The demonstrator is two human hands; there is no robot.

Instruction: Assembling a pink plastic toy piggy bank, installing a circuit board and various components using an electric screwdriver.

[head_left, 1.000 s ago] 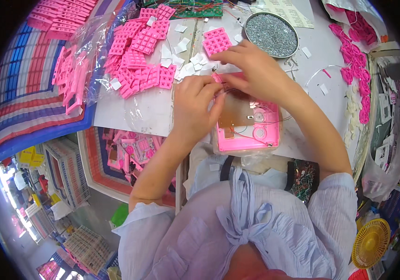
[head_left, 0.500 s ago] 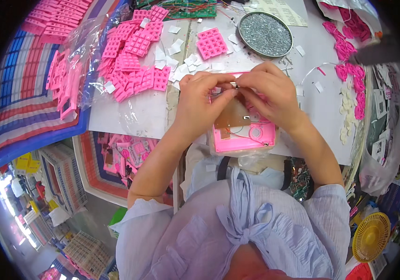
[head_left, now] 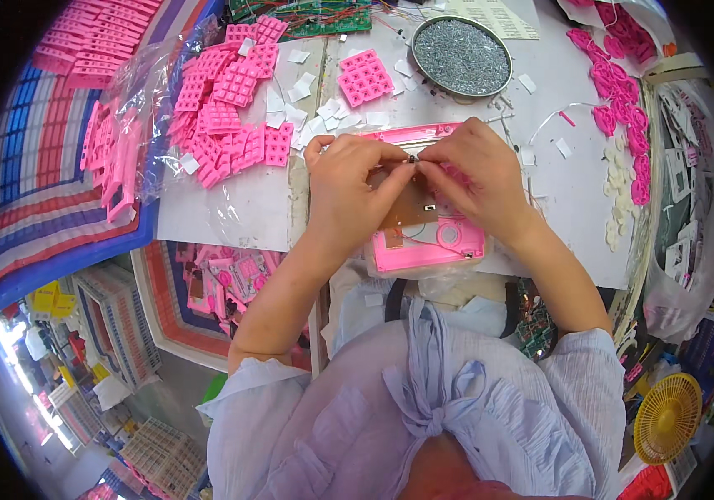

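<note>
- One open, rectangular pink plastic casing (head_left: pixel 425 257) at the white tabletop's (head_left: pixel 573 225) near edge, one flat brown board (head_left: pixel 407 210) inside.
- Two hands above it: left hand (head_left: pixel 352 185) and right hand (head_left: pixel 483 177) both pinch one tiny dark part (head_left: pixel 413 159).
- One pink keypad (head_left: pixel 365 78) beyond.
- One round metal tray (head_left: pixel 509 68), farther right.

the person wears a thin, crinkled, pale blue blouse (head_left: pixel 340 358) with wide elbow-length sleeves (head_left: pixel 583 375), a matching bow (head_left: pixel 435 417) tied at the front, and ruffles (head_left: pixel 511 408) beside it; the forearms (head_left: pixel 280 304) are bare.
</note>
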